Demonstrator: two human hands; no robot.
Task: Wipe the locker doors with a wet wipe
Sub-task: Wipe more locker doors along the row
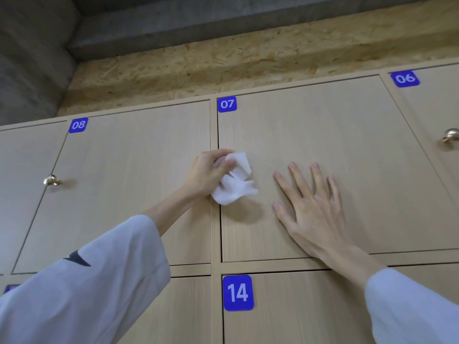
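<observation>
Light wooden locker doors fill the view, each with a blue number label. My left hand (211,173) grips a crumpled white wet wipe (236,183) and holds it against the left edge of door 07 (347,135), near the seam with door 08 (129,182). My right hand (313,207) lies flat on door 07 with its fingers spread and straight, just right of the wipe. Both arms wear loose white sleeves.
Door 14 (298,314) is below door 07, and door 06 (437,108) is to the right. Round brass knobs stick out at the left (51,180) and at the right (450,136). A chipboard panel (223,63) and a concrete ceiling are above the lockers.
</observation>
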